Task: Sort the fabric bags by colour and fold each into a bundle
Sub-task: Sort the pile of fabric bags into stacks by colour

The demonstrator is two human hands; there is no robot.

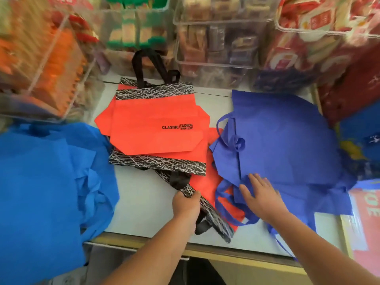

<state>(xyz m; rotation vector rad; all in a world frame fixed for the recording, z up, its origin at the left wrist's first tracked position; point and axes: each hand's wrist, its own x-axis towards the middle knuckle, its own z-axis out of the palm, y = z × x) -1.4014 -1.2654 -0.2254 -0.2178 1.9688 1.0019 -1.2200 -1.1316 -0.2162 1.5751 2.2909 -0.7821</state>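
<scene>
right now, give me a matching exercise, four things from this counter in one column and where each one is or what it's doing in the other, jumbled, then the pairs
Things:
1. left hand
2. right hand
3. light blue fabric bag pile
4. flat orange fabric bag printed CLASSIC FASHION

Place or state:
A. lying at the centre of the white counter, black handles pointing away from the person
B. heaped at the counter's left edge
C. resting open and flat on the purple-blue fabric bags
D. closed around the black line-patterned band of an orange bag

Pairs: 1-D, 2-C, 3-B, 4-A
</scene>
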